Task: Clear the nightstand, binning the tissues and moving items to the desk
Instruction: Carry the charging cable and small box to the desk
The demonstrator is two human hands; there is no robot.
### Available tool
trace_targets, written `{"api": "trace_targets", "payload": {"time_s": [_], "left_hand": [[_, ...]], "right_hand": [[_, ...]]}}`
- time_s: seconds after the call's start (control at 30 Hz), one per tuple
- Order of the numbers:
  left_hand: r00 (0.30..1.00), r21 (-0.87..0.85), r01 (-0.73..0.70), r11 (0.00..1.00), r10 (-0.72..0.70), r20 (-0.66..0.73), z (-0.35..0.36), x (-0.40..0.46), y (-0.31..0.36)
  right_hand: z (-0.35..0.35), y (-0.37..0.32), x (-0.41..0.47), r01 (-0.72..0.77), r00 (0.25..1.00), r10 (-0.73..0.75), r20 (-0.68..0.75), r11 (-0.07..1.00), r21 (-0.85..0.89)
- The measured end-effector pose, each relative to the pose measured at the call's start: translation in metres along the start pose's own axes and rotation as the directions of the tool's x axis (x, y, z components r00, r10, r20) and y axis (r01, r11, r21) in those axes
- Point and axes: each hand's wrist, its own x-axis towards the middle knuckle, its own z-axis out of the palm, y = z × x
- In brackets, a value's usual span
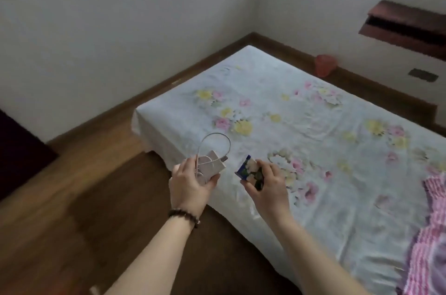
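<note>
Floral-sheeted bed [313, 125], wooden floor. Left hand [190, 186] grasps white boxy charger [216, 162], long axis toward 2 o'clock, white cable [214, 136] looped above. Right hand [268, 183] pinches blue floral packet [249, 170], tilted toward 11 o'clock.

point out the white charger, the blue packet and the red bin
white charger [215, 164], head view, on the flat white face of the block held in the left hand
blue packet [251, 170], head view, on its flowered front, gripped by the right hand
red bin [325, 65], head view, on its side wall
</note>
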Motion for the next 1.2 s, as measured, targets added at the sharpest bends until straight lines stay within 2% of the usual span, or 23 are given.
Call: {"api": "trace_targets", "payload": {"time_s": [0.23,0.4,0.57,0.7,0.8,0.97,1.2], "left_hand": [[0.962,0.136,0.178,0.975,-0.143,-0.234,-0.092,0.027,-0.097],[0.920,0.197,0.286,0.938,-0.211,-0.329,-0.129,0.056,-0.149],[0.880,0.194,0.361,0.912,-0.263,-0.396,-0.146,0.124,-0.214],[0.873,0.152,0.384,0.911,-0.304,-0.382,-0.153,0.212,-0.275],[0.882,0.042,0.376,0.925,-0.344,-0.323,-0.166,0.294,-0.312],[0.906,0.236,0.321,0.917,-0.224,-0.360,-0.181,0.407,-0.346],[0.921,0.227,0.291,0.929,-0.208,-0.331,-0.174,0.532,-0.387]], "right_hand": [[0.114,-0.100,0.038,0.242,0.949,-0.247,0.194,0.969,0.049],[0.181,-0.146,0.073,0.322,0.905,-0.320,0.281,0.946,0.042],[0.259,-0.190,0.133,0.379,0.866,-0.375,0.331,0.924,0.057],[0.332,-0.237,0.207,0.363,0.867,-0.363,0.341,0.929,0.069],[0.379,-0.278,0.268,0.337,0.857,-0.344,0.383,0.937,0.089],[0.429,-0.337,0.358,0.329,0.847,-0.330,0.417,0.941,0.077],[0.482,-0.380,0.455,0.330,0.868,-0.333,0.369,0.941,0.074]]}}
